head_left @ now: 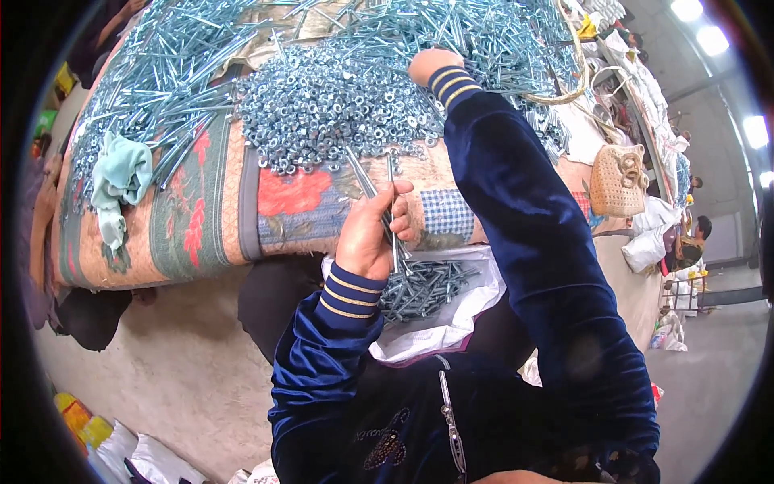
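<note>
My left hand [376,231] is closed around a few long, thin silvery bolts [360,173]. Their ends point up toward the table, and one seems to carry a nut near its top. My right hand [434,66] reaches out to the far pile of long bolts [492,40]; its fingers are mostly hidden, so I cannot tell what they grip. Between the hands lies a big heap of loose hex nuts [330,109]. Below my left hand, an open white sack [476,315] on my lap holds many bolts [423,294].
A patterned cloth [193,234] covers the table. More long bolts [173,105] spread at left, beside a pale green rag [121,173]. At right sit a woven basket [618,181] and white sacks [649,234]. Another person's arm [40,218] shows at the left edge.
</note>
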`<control>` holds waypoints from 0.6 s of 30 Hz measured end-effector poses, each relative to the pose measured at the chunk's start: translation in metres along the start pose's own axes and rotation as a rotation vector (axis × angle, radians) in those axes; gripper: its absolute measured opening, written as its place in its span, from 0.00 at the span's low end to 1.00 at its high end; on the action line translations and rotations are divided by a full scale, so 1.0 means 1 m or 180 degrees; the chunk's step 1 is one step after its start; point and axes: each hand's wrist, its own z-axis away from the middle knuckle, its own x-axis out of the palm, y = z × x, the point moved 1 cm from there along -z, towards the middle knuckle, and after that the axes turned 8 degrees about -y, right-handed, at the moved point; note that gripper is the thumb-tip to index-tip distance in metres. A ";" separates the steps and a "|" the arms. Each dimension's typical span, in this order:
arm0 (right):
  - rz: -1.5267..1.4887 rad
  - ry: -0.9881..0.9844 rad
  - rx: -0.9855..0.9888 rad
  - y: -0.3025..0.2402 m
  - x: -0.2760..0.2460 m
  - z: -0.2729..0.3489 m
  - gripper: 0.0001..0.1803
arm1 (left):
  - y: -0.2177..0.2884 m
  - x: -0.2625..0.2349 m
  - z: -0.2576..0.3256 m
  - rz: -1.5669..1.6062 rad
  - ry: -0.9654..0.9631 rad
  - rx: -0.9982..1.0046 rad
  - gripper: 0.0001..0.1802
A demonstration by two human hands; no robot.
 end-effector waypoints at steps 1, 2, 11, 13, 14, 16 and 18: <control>-0.0001 0.0058 0.0043 0.008 0.000 0.007 0.21 | -0.001 0.001 -0.002 -0.0002 -0.0038 -0.0012 0.14; 0.0002 0.0171 0.0001 0.017 0.002 0.013 0.20 | -0.002 0.000 -0.004 -0.0015 -0.0034 -0.0006 0.13; -0.0385 0.0578 -0.0258 0.075 0.021 0.068 0.19 | -0.003 0.004 -0.005 -0.0263 0.0226 0.0068 0.13; -0.0529 0.0653 -0.0400 0.083 0.019 0.092 0.20 | -0.005 0.001 -0.007 -0.0265 0.0183 0.0040 0.13; -0.0607 0.0953 -0.0474 0.092 0.023 0.106 0.19 | -0.008 0.003 -0.009 -0.0243 0.0234 0.0022 0.12; -0.0754 0.1038 -0.0474 0.089 0.023 0.137 0.18 | -0.013 0.003 -0.011 -0.0223 0.0321 0.0019 0.12; -0.0899 0.1135 -0.0455 0.082 0.020 0.178 0.17 | -0.020 0.007 -0.016 -0.0100 0.0232 0.0093 0.14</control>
